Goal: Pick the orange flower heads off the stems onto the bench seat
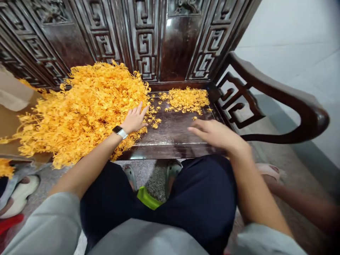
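Observation:
A big heap of yellow-orange, spidery plastic-looking pieces (92,99) covers the left of the dark wooden bench seat (170,129). My left hand (135,119), with a watch (120,131) on its wrist, rests at the heap's right edge, fingers spread and palm down. Over the right part of the seat is my right hand (212,132), its fingers stretched out to the left and nothing visible in them. A single small yellow piece (194,118) lies just beyond those fingers. Farther back sits a smaller, flatter pile of similar pieces (187,99). Several loose ones lie between the piles.
The carved wooden backrest (174,49) rises behind the seat. A curved armrest (278,85) bounds the right side. Under me is a bright green object (148,199), perhaps a stool. Another person's leg (300,198) shows at right, and another person's shoe (20,194) at left.

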The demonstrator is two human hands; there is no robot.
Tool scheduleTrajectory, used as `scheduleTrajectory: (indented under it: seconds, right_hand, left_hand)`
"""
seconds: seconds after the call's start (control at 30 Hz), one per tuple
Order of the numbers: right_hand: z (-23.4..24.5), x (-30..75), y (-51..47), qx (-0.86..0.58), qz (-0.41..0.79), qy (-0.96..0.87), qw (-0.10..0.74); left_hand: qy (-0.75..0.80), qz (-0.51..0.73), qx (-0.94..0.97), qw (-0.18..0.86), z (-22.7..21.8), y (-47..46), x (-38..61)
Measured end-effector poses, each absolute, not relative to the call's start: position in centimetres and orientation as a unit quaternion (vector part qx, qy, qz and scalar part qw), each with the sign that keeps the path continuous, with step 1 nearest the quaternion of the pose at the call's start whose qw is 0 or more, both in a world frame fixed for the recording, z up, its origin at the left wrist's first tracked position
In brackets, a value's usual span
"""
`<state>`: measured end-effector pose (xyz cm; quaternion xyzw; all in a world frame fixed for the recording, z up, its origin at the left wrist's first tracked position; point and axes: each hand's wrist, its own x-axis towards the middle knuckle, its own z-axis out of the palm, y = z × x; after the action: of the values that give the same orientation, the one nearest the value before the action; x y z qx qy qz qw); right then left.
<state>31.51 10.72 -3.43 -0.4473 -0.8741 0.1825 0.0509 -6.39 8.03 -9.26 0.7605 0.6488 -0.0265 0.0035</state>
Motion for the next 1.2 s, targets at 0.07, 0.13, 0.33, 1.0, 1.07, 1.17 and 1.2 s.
scheduleTrajectory:
  seconds: [0.07, 0.13, 0.33, 1.0, 1.07, 1.17, 1.2]
  right_hand:
    - [-3.9, 25.1, 13.2, -0.359, 0.258, -0.896, 0.04]
    - [-5.4, 19.3, 15.0, -0.374, 0.281, -0.883, 0.048]
    - [-12.1, 10.6, 16.5, -0.412, 0.298, -0.856, 0.092]
    - [-3.7, 15.0, 18.0, -0.255, 0.568, -0.684, 0.381]
    - [-2.1, 16.3, 18.5, -0.255, 0.521, -0.7, 0.417]
    - [1.0, 17.9, 17.9, -0.234, 0.469, -0.744, 0.415]
    - [2.2, 18.4, 17.5, -0.23, 0.461, -0.754, 0.407]
  left_hand:
    - [0.676, -0.03, 0.737, -0.003, -9.9, 8.6, -7.0]
    - [0.692, -0.031, 0.721, -0.006, -10.3, 8.9, -7.5]
    - [0.708, -0.016, 0.706, 0.009, -10.5, 9.0, -9.8]
    - [0.749, 0.184, 0.631, 0.082, -9.3, 7.6, -18.8]
    - [0.752, 0.163, 0.634, 0.082, -9.3, 7.5, -18.6]
    - [0.761, 0.117, 0.634, 0.066, -9.4, 7.4, -18.4]
    - [0.763, 0.103, 0.635, 0.06, -9.4, 7.4, -18.4]
